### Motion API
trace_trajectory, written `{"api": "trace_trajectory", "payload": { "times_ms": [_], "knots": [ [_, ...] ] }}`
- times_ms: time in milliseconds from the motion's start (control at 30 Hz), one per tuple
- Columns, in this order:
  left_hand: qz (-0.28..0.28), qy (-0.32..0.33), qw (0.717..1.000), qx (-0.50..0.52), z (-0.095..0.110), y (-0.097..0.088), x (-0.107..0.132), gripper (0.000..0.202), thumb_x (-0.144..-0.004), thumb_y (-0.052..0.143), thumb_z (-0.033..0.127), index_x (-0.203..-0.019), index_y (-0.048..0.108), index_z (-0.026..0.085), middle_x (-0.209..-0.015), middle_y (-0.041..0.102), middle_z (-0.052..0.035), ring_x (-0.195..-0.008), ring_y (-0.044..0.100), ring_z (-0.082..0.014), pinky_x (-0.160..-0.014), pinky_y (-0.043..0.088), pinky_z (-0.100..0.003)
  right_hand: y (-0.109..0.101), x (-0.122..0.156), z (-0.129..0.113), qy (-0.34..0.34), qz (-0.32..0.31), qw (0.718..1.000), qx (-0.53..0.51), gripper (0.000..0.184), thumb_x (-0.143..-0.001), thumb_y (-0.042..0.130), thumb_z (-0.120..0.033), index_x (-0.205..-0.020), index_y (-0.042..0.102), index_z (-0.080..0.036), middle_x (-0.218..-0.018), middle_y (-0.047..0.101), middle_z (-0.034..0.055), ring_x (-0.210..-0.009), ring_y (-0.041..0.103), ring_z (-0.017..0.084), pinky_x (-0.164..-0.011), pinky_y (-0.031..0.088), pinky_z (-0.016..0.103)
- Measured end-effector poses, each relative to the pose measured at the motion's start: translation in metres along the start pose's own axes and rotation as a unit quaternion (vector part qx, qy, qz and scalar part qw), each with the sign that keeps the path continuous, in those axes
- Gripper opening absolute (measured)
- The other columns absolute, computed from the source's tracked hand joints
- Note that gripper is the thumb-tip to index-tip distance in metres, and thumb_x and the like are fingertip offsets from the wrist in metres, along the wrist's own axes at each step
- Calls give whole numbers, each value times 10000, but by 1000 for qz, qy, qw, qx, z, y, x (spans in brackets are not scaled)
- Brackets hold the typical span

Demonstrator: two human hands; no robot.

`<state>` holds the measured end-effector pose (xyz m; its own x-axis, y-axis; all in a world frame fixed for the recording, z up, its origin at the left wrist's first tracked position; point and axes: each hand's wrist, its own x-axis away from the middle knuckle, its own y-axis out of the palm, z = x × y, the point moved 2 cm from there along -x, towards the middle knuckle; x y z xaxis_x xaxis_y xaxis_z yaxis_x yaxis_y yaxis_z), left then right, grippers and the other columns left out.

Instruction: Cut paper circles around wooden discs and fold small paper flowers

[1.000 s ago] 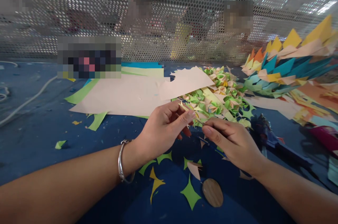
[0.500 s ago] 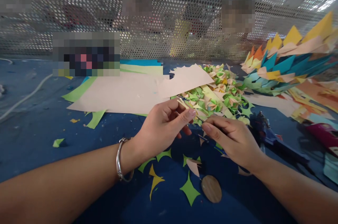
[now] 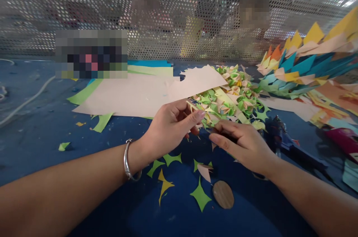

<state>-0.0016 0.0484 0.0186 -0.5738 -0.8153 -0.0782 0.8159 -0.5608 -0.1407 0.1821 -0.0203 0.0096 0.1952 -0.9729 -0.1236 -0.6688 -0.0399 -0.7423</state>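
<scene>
My left hand [image 3: 173, 125], with a silver bangle at the wrist, pinches a small pale paper piece [image 3: 191, 106] between thumb and fingers. To its right, my right hand [image 3: 242, 144] is curled, thumb close to the forefinger; what it holds, if anything, is hidden. A dark curved edge shows beneath its palm, too unclear to name. Just beyond both hands lies a heap of small folded green, pink and yellow paper pieces [image 3: 237, 84]. Below them are a green star-shaped scrap [image 3: 200, 196], a yellow scrap [image 3: 165, 185] and a wood-grained oval disc [image 3: 223, 194].
Large pale pink paper sheets [image 3: 125, 93] lie at the back left on the blue table [image 3: 36, 136]. A dark blue glue gun [image 3: 296, 147] rests at right. Behind it stands a layered, pointed paper construction [image 3: 310, 62]. A perforated metal screen [image 3: 179, 39] closes off the back.
My hands have drawn slightly apart. The right thumb and forefinger have left the thin piece near the left fingertips, and the dark thin object under the right hand has mostly gone from sight.
</scene>
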Motion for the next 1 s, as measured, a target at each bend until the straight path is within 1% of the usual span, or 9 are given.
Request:
{"api": "trace_trajectory", "payload": {
  "times_ms": [100,200,333,367,433,567,700,867,1000],
  "knots": [
    [6,40,998,-50,1,-1,1,207,-920,596,311,-771,613,169,-651,613,6,-575,561,-97,-534,438,-214,2,1,2,11,-46,997,61,454,-920,520,-590,-674,489,-209,-559,463,-34,-487,437,105,-488,293,263],
    [24,95,984,-145,6,-1,3,187,-902,621,296,-763,660,178,-704,645,-4,-657,564,-122,-606,425,-250,6,3,2,22,-81,990,117,454,-898,522,-619,-717,545,-204,-571,545,-8,-482,493,125,-483,289,268],
    [48,150,959,-236,13,-1,6,114,-848,675,278,-762,681,204,-820,690,-19,-850,599,-182,-886,423,-357,7,6,-1,7,-57,983,174,390,-898,545,-564,-770,592,-198,-602,593,12,-513,525,144,-495,307,268],
    [53,155,957,-238,14,-2,6,107,-842,677,278,-763,679,206,-839,693,-23,-878,599,-191,-922,412,-374,7,7,-3,2,-53,982,181,367,-897,555,-541,-772,593,-198,-610,600,14,-520,533,146,-498,315,267],
    [57,152,966,-202,15,-2,6,117,-843,662,265,-747,658,197,-870,696,-35,-885,606,-191,-901,435,-363,7,9,-5,0,-51,981,187,325,-895,569,-502,-779,592,-200,-637,620,20,-538,554,152,-507,336,266],
    [48,90,994,-35,8,0,4,169,-823,642,200,-669,578,168,-844,691,-52,-776,628,-151,-716,493,-292,6,13,-8,8,-46,978,202,273,-885,598,-468,-865,626,-197,-681,648,28,-560,581,168,-515,355,274],
    [25,-15,994,106,0,8,2,179,-799,656,140,-668,537,163,-674,656,-3,-682,661,-119,-682,523,-260,4,16,-9,-12,-40,979,201,263,-907,580,-450,-867,641,-198,-669,643,19,-564,578,167,-518,360,276],
    [-25,-91,980,178,-2,14,4,143,-793,692,80,-749,576,151,-656,684,17,-657,682,-95,-645,526,-207,0,19,-9,-75,9,966,248,321,-947,531,-435,-751,610,-194,-625,616,24,-537,570,164,-505,358,283],
    [-36,-128,972,195,-1,16,7,105,-818,702,82,-837,617,140,-653,698,13,-635,688,-85,-624,515,-185,-4,22,-13,-155,98,948,261,230,-970,521,-351,-865,649,-191,-741,693,53,-626,646,182,-553,435,290]
  ]
}}
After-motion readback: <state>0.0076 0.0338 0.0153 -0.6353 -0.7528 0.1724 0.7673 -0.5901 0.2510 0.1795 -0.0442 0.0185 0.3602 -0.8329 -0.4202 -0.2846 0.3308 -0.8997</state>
